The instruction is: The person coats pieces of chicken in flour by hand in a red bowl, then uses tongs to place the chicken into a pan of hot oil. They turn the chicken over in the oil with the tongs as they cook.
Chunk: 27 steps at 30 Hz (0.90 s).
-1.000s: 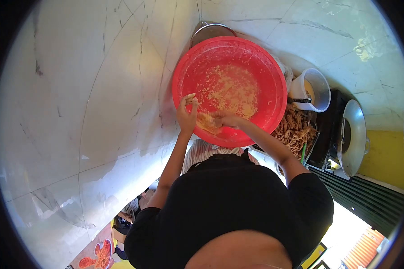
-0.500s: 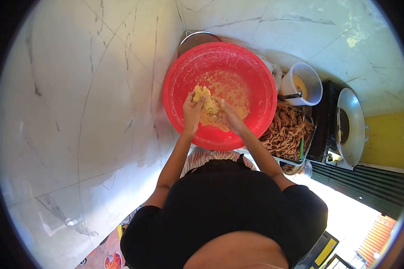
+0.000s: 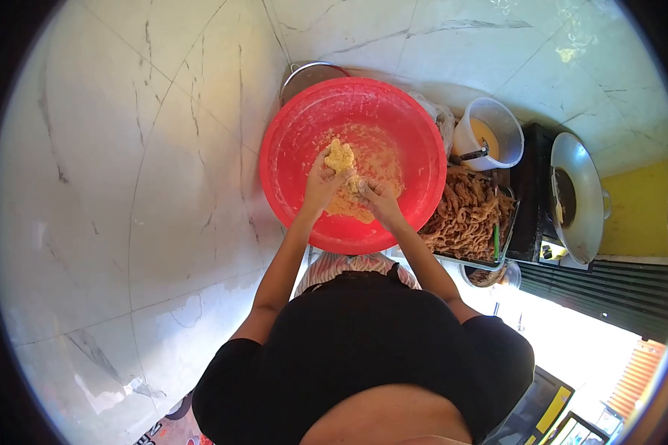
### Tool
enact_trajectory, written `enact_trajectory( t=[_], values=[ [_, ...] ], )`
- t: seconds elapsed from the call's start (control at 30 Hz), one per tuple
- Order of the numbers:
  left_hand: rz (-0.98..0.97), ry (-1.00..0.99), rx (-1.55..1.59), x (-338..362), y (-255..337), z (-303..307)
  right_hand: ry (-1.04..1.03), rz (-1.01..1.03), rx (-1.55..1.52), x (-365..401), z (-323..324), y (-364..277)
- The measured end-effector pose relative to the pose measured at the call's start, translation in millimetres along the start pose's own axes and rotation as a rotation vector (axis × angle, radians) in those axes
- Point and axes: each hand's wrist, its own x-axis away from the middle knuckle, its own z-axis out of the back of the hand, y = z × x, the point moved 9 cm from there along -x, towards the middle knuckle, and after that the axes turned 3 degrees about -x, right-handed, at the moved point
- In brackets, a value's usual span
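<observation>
Over a big red plastic basin (image 3: pixel 426 194), my left hand (image 3: pixel 321 184) is closed around a yellow crumb-coated piece of food (image 3: pixel 340 155), whose lumpy upper part sticks out above the fingers. My right hand (image 3: pixel 381 203) pinches at the lower end of this coating, its fingertips close to the left ones. What lies under the coating is hidden. Loose yellow breading (image 3: pixel 382 158) covers the basin floor around and beneath both hands, and pale powder is smeared on the inner walls.
Right of the basin, a tray heaped with brown fried strips (image 3: pixel 467 211) holds a green-handled utensil (image 3: pixel 496 242). Behind it stands a white bucket (image 3: pixel 512 133) of yellowish liquid. Further right is a wide metal wok (image 3: pixel 580 194). Marble-look walls (image 3: pixel 193 148) close in left and behind.
The coated piece now sits more upright in my left hand, and its lower part is more covered by the fingers. My right hand stays close beside it. The whole view has shifted slightly.
</observation>
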Motion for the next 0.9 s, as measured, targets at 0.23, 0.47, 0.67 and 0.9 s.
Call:
enact_trajectory(
  t=[0.23,0.47,0.67,0.9],
  values=[
    [0.006,-0.034,-0.029,4,9,-12,-0.012,-0.011,0.128,-2,12,4],
    [-0.022,-0.016,-0.063,5,8,-10,0.04,-0.066,0.316,2,12,-11],
    [0.026,-0.012,-0.245,12,12,-12,0.108,0.192,0.446,-9,7,-50],
    [0.02,-0.042,-0.106,15,8,-20,0.159,0.262,0.448,-17,16,-49]
  ],
)
